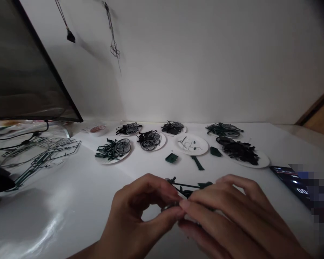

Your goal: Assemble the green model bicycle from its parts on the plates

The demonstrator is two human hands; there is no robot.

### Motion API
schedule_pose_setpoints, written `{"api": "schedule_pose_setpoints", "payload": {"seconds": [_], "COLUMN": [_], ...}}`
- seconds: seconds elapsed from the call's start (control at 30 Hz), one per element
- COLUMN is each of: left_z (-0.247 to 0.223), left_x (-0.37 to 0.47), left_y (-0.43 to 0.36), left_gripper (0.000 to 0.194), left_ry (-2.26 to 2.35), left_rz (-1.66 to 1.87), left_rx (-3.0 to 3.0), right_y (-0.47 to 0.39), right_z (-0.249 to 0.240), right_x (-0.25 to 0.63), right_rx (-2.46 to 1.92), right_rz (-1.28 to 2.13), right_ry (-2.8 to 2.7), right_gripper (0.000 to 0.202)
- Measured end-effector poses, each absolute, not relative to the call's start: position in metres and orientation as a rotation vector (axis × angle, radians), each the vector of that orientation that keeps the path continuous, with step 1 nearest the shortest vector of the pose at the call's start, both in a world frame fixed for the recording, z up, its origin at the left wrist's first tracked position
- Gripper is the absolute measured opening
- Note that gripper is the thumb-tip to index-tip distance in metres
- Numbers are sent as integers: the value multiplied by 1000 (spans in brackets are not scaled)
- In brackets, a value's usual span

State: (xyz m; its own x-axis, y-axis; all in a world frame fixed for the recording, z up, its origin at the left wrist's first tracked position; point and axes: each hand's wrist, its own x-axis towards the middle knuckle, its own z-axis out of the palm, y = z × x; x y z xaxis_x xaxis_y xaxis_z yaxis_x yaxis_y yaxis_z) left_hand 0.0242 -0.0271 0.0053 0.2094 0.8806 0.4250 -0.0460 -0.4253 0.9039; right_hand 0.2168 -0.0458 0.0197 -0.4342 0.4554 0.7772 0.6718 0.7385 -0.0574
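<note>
My left hand [148,205] and my right hand [221,208] meet at the front of the table, both closed with fingertips pinched together. Between them shows a dark green model bicycle [190,186], mostly covered by the fingers. A thin grey curved piece [169,207], like part of a wheel rim, pokes out at the left fingertips. Just beyond the hands lie a green tray-like piece [171,158], a long green strip [197,163] and another flat green piece [216,151].
Several white plates carry dark bicycle parts and spoked wheels, including a left plate [113,162] and a right plate [264,162]. A middle plate [202,149] holds tiny pieces. Empty sprue frames [48,154] lie left, under a monitor [24,72]. A phone [288,180] lies right.
</note>
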Motion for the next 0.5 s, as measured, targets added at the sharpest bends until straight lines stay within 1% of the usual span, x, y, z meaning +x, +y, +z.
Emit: {"api": "schedule_pose_setpoints", "payload": {"seconds": [0.13, 0.23, 0.3, 0.4, 0.5], "left_z": [10, 14, 14, 8, 1], "left_x": [9, -4, -10, -14, -12], "left_y": [-27, -26, -21, -9, 0], "left_gripper": [25, 24, 22, 22, 36], "left_ry": [728, 748, 793, 864, 963], "left_rz": [1274, 1154, 1184, 1257, 1123], "left_rx": [1880, 2099, 2180, 2269, 2342], "right_y": [-46, -50, -50, -49, -49], "right_z": [5, -2, -1, 2, -1], "right_x": [233, 242, 245, 244, 239], "right_rx": [-829, -854, -884, -997, -1110], "right_rz": [-274, -277, -244, -149, -54], "right_ry": [-2143, -2100, -2090, -2026, -1876], "right_gripper": [29, 32, 33, 29, 21]}}
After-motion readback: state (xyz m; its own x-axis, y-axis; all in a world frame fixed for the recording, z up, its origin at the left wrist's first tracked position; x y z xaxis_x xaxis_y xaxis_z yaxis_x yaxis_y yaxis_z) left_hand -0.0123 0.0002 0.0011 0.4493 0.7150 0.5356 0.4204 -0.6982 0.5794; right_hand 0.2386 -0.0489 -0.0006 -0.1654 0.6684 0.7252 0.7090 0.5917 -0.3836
